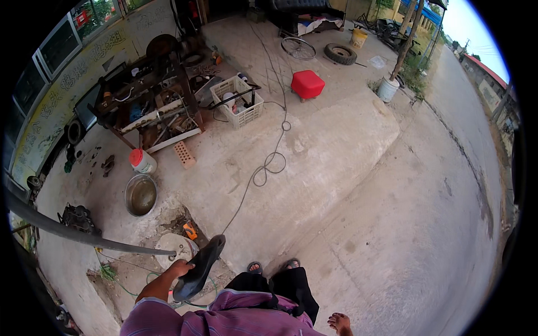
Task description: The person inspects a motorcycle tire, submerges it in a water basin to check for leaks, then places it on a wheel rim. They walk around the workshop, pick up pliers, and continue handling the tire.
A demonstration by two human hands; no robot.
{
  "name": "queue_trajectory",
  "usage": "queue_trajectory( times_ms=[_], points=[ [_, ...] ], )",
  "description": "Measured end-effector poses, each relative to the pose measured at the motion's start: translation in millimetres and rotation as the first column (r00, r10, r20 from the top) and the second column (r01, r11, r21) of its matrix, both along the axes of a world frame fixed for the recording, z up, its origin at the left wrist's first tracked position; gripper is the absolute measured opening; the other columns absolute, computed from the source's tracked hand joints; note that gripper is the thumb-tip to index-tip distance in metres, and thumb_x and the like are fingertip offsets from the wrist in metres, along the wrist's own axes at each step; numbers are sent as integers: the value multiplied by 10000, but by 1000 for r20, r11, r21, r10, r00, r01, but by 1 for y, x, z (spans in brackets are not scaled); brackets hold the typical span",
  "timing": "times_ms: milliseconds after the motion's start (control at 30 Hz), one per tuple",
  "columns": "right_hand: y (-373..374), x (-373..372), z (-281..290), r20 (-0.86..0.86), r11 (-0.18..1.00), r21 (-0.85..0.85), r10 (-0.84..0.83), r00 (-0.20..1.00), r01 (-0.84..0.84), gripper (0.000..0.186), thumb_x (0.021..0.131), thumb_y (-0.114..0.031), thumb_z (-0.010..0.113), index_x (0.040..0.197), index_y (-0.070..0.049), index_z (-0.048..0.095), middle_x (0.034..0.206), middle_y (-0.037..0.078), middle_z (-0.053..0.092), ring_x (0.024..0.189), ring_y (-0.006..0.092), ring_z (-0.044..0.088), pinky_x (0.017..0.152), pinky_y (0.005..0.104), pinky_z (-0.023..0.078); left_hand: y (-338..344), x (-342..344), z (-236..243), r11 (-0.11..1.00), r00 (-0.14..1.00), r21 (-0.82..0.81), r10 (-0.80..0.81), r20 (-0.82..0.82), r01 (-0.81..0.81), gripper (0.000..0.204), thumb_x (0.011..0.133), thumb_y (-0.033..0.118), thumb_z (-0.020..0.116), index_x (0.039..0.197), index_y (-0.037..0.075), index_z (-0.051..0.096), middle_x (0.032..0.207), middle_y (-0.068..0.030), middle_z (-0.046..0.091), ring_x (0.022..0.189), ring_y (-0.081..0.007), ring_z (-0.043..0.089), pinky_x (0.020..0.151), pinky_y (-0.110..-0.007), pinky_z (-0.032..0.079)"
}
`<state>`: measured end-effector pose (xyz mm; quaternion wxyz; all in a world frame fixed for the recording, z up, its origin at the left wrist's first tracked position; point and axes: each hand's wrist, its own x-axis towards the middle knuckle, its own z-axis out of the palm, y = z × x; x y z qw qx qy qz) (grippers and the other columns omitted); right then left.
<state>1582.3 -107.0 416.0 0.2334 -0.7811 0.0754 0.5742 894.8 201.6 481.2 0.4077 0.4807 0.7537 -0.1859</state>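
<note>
One red stool (307,84), one plastic crate (246,119), one metal basin (128,204), one perforated brick (184,154), one red-lidded bucket (144,162), one yellow bucket (358,39), two sandals (291,264), two bare hands (180,268).

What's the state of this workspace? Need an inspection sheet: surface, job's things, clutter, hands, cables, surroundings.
Surface: pale concrete, stained, with a broken-edged pit beside a round base.
Job's things: one dark curved piece.
Clutter: bench heaped with parts; filled crate; basin with brownish liquid; red-lidded bucket; holed brick.
Hands: left hand grips the piece; right hand, nothing seen in it.
Cables: dark cable lies looped across the concrete.
Surroundings: road at right, building wall at left; red stool and loose tire farther off.
</note>
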Motion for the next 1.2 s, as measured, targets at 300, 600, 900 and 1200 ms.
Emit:
queue_trajectory(
  times_ms=[300,600,900,1200],
  points=[
    [65,174,-130,-121,982,144,139,983,-121,281,955,-161,553,1177,-6,629,952,140,694,769,250,681,583,359,538,186,121,-76,981,967,72,165,196,-182,527,863,469,692,1076,-13,686,978,-161,708,937,-253,676,811,-377,491],
    [505,382,44,90,940,324,80,993,-106,47,888,-102,590,899,-61,611,739,59,617,582,141,570,465,249,385,321,232,-39,982,979,48,178,96,-183,600,867,516,642,1088,-40,687,1054,-235,690,1048,-323,651,911,-392,483],
    [770,496,58,139,869,466,115,984,-167,93,881,-120,608,935,-46,618,780,56,648,618,127,599,512,235,419,484,374,-4,988,994,-150,18,-109,-34,667,846,601,605,1007,-36,715,1025,-231,697,972,-352,668,857,-416,497],
    [774,576,31,-236,974,224,33,971,21,84,918,-130,479,865,-101,537,649,21,480,527,151,437,459,290,295,785,532,72,998,998,-22,51,37,-50,571,849,525,645,961,-30,718,938,-205,703,878,-308,669,813,-414,492]
  ],
)
